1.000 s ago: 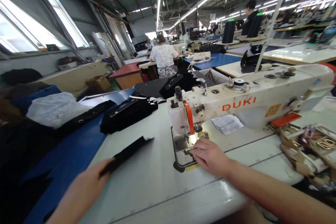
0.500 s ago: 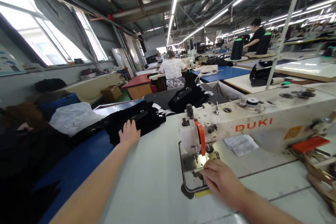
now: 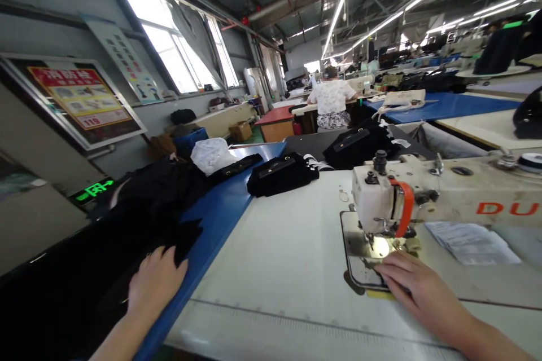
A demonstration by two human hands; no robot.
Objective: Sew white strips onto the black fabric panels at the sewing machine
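My left hand (image 3: pixel 156 279) is at the lower left, on a heap of black fabric (image 3: pixel 139 225); its thumb stands apart from the fingers, and the fingertips are partly lost against the dark cloth. Fingers pressed together, my right hand (image 3: pixel 423 296) rests at the front of the needle plate (image 3: pixel 359 271), just below the lit needle area of the white sewing machine (image 3: pixel 376 203). Whatever is in that pinch is hidden or too small to name. A black fabric bundle (image 3: pixel 282 175) with white tags lies at the table's far edge, apart from both hands.
A white sewing table (image 3: pixel 271 271) with a ruler strip adjoins a blue surface (image 3: pixel 220 208). Another black bundle (image 3: pixel 359 144) lies beyond. White papers (image 3: pixel 470 242) sit under the machine arm. A white plastic bag (image 3: pixel 212 155) is at left. A person (image 3: pixel 332 101) sits ahead.
My left hand has left the black bundle at the table's far edge and moved left and nearer, onto the fabric heap. The view has turned left. My right hand stays by the needle plate.
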